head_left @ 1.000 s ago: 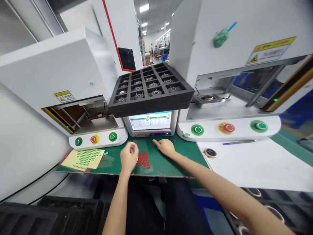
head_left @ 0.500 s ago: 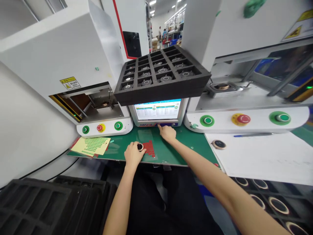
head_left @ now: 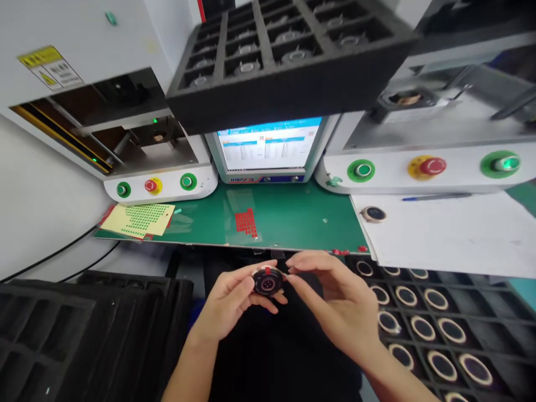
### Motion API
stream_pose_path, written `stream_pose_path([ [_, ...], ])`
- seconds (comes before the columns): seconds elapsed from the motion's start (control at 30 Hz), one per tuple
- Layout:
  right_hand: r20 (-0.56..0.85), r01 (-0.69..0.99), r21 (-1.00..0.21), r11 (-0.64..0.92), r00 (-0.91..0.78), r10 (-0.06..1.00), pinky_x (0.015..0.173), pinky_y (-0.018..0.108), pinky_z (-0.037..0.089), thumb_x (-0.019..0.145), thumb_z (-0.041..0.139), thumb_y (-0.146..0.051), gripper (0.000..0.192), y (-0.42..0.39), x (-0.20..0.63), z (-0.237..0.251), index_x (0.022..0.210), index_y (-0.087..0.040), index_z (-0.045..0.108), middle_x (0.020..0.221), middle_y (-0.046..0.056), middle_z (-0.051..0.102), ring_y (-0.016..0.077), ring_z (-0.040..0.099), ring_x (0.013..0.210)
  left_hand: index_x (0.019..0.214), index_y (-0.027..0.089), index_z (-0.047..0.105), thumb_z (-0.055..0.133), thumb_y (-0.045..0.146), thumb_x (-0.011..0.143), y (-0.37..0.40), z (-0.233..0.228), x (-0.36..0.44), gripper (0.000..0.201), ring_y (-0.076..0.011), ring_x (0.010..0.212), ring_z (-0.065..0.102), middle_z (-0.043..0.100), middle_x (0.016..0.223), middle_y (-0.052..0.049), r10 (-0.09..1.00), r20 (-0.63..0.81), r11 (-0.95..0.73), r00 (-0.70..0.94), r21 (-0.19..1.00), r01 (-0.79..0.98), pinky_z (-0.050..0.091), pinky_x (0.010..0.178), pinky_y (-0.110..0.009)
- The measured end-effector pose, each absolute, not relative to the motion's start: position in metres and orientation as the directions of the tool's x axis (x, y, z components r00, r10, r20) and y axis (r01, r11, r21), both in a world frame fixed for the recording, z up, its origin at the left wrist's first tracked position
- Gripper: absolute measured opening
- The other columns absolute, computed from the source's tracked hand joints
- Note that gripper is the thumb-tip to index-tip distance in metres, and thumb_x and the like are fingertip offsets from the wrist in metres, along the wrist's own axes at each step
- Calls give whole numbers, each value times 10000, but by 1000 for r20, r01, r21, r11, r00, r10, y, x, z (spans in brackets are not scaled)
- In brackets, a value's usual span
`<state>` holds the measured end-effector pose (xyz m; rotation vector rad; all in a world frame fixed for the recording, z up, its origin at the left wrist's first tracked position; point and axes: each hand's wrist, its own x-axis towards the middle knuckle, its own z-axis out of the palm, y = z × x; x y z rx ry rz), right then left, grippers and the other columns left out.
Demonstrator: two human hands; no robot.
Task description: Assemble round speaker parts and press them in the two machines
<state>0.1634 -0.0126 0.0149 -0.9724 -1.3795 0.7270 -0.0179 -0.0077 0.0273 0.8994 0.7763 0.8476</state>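
Note:
My left hand (head_left: pixel 228 301) grips a round smartwatch case (head_left: pixel 268 282) between thumb and fingers, just past the near edge of the green mat. The case's dark back faces up, with a small red sticker (head_left: pixel 268 271) near its rim. My right hand (head_left: pixel 345 304) is closed in a pinch at the case's right edge, thumb and forefinger touching it. Whether anything small sits between those fingertips, I cannot make out. Ahead on the green mat (head_left: pixel 293 212) lies a sheet of red stickers (head_left: pixel 246 223).
A black foam tray (head_left: pixel 285 95) of parts overhangs the monitor (head_left: pixel 268 148). Button panels (head_left: pixel 161 187) flank it. A watch (head_left: pixel 374 214) and a pen (head_left: pixel 438 197) lie on white paper (head_left: pixel 444 240). Watch cases fill part of the right-hand tray (head_left: pixel 477 301); empty-looking trays (head_left: pixel 37 335) stack at left.
Both hands have drawn back from the mat. My right hand left the monitor's lower edge and joined my left at the watch case, now back side up. The view tilted downward.

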Motion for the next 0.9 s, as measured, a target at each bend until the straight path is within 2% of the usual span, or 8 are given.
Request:
stream_pose_path([
  [0.1,454,42,-891,452,25,891,756,217,578,825,670,-37,248,-24,161,19,970,-231,616,875,4,684,122,681,831,1211,201,687,484,386,987,-30,27,-6,354,-135,732,647,698,866,-74,922,-160,250,352,941,-229,539,633,-217],
  [0.2,468,51,-882,468,-11,883,739,233,584,826,649,2,254,-30,162,22,944,-217,595,867,11,680,127,681,817,1237,244,640,482,258,992,-40,32,-1,293,-95,717,604,661,914,-34,953,-16,7,304,999,33,513,646,-188],
  [0.3,495,94,-864,495,-26,869,661,229,591,819,630,25,280,-33,166,28,807,-226,506,849,6,693,130,692,775,1282,254,583,501,159,967,-40,41,-3,339,-109,843,627,653,1040,-39,918,123,-227,377,943,245,524,714,-190],
  [0.4,528,210,-820,532,-79,845,590,210,594,827,619,15,310,-35,170,34,742,-236,460,817,2,716,121,695,697,1298,210,558,476,125,969,-35,50,-7,350,-120,942,635,645,1072,-58,872,180,-364,455,860,358,534,808,-198],
  [0.5,551,294,-767,570,-152,820,589,198,603,831,616,13,317,-33,175,39,709,-234,459,799,7,732,120,708,684,1305,182,539,479,103,964,-32,55,-9,355,-117,1000,625,644,1099,-60,840,198,-451,505,772,448,524,880,-197],
  [0.63,591,270,-738,619,-186,785,596,185,602,791,626,58,388,-30,180,42,690,-230,387,819,6,739,116,721,702,1280,152,545,468,97,968,-30,59,-8,326,-111,1012,615,654,1093,-55,813,220,-521,539,688,505,513,913,-188],
  [0.77,601,297,-725,622,-169,781,605,189,598,778,632,80,409,-33,180,41,693,-222,371,835,7,728,110,712,720,1267,96,550,457,124,981,-29,60,-8,301,-110,994,618,661,1084,-77,802,243,-546,546,669,504,516,907,-183],
  [0.9,513,258,-789,557,-222,829,546,178,558,814,609,62,418,-31,183,43,687,-225,334,815,-10,704,90,684,685,1243,112,567,442,139,990,-28,60,-10,283,-127,981,622,670,1077,-75,792,209,-537,574,685,492,533,886,-215],
])
